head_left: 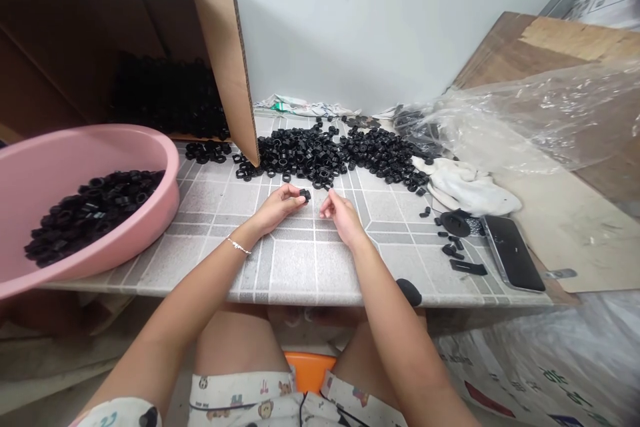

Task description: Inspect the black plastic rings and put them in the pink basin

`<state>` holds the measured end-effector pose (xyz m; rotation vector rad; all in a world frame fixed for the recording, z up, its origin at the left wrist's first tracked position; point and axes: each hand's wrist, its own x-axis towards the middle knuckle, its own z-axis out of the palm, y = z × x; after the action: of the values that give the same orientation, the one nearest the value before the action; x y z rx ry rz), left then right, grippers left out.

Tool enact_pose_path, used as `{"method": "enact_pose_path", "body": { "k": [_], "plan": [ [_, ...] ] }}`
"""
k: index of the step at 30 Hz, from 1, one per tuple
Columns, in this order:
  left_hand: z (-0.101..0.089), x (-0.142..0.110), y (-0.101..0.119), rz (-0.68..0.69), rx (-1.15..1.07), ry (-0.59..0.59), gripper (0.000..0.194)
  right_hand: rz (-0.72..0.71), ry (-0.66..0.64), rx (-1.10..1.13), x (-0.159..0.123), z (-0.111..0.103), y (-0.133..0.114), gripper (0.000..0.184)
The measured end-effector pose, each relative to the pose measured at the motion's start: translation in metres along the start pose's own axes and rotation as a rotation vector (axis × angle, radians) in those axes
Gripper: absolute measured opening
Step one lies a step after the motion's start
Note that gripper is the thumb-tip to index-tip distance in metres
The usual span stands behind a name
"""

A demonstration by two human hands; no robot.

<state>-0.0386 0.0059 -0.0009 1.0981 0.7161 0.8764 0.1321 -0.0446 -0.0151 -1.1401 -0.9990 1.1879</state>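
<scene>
Black piece — long axis unclear.

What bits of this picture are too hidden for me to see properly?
All in the head view:
Small black piece in the left hand: the fingers cover part of it.
Right hand: its own curled fingers hide whether it holds anything.
Black pieces inside the cardboard box: dark shadow blends them together.
Pink basin: the picture's left edge cuts it off.
</scene>
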Motion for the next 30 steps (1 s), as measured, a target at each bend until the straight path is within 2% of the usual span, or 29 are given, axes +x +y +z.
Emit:
{"method": "enact_pose_path", "body": {
  "k": [2,4,10,12,15,17,21,24,27,30],
  "plan": [
    [0.001,-0.001,0.002,-0.007,-0.010,-0.004,0.038,-0.019,0.014,0.000,-0.001,0.001,-0.001,0.047],
    [0.002,-0.002,0.003,-0.021,-0.017,-0.031,0.036,-0.059,-0.034,-0.044,-0.002,0.003,-0.001,0.040],
    [0.003,-0.007,0.007,-0.143,0.025,-0.162,0.034,-0.217,-0.137,-0.446,-0.009,0.009,0.003,0.032],
    [0.003,-0.008,0.008,-0.162,0.046,-0.179,0.034,-0.230,-0.143,-0.564,-0.012,0.010,0.003,0.031],
    [0.003,-0.007,0.005,-0.160,0.096,-0.200,0.035,-0.218,-0.121,-0.617,-0.015,0.011,0.003,0.031],
    [0.003,-0.006,0.002,-0.084,0.169,-0.193,0.036,-0.208,-0.094,-0.589,-0.014,0.011,0.004,0.034],
    [0.007,-0.007,0.000,0.283,0.487,-0.151,0.028,-0.164,-0.028,-0.411,-0.010,0.013,0.008,0.044],
    [0.011,-0.011,0.004,0.484,0.713,-0.188,0.018,-0.038,-0.034,-0.169,-0.005,0.017,0.009,0.052],
    [0.015,-0.015,0.005,0.509,0.729,-0.154,0.028,0.014,-0.051,-0.045,-0.005,0.020,0.007,0.055],
    [0.016,-0.014,0.000,0.348,0.549,-0.048,0.047,-0.119,0.017,-0.180,-0.009,0.018,0.002,0.051]
  ]
}}
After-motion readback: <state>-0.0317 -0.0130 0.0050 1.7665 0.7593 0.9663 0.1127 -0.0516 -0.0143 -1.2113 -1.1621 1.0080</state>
